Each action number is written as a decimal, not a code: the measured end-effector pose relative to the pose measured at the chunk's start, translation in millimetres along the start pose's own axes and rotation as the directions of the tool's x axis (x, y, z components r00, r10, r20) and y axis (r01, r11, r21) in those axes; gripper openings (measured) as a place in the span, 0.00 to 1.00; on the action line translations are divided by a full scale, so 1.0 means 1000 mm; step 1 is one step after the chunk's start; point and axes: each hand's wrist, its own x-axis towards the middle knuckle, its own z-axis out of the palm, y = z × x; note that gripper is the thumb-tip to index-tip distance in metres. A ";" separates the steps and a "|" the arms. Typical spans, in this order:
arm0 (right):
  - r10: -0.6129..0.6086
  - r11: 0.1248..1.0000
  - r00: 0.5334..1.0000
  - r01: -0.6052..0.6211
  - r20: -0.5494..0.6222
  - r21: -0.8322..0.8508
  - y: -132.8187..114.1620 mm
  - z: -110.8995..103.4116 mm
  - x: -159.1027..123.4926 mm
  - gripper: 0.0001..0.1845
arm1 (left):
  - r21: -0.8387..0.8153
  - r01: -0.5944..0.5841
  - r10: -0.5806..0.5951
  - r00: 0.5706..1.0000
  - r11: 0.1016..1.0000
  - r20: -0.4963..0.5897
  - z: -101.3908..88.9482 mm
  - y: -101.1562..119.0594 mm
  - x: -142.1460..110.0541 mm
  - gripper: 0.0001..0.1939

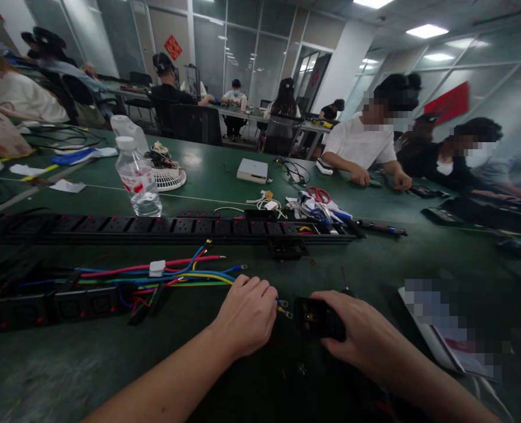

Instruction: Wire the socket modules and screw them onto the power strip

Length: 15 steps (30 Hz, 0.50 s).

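Note:
My left hand (246, 314) is closed in a pinch on thin wires whose ring terminals (284, 308) stick out toward the right. My right hand (350, 329) is wrapped round a small black socket module (315, 317), its metal contacts facing the terminals, a short gap apart. The wires run back left into a bundle of red, blue, yellow and green wires (185, 273) that leads to a black socket strip (44, 305) lying on the green table (88, 364).
A long black power strip (163, 228) crosses the table beyond my hands. A water bottle (137, 176), a small white fan (167, 176), a white box (252, 170) and red-handled scissors (318, 195) lie farther back. Papers (454, 346) sit at right. Several people work around the tables.

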 end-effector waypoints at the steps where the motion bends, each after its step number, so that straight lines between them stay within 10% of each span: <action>1: -0.010 1.000 1.000 0.010 -0.005 0.008 -0.001 0.000 -0.002 0.33 | 0.004 -0.001 0.001 1.000 1.000 -0.004 0.000 0.000 0.000 0.11; 15: -0.033 0.997 0.998 0.036 -0.048 0.064 -0.027 0.006 0.004 0.32 | -0.030 -0.010 0.011 1.000 0.999 0.012 0.000 -0.002 -0.001 0.09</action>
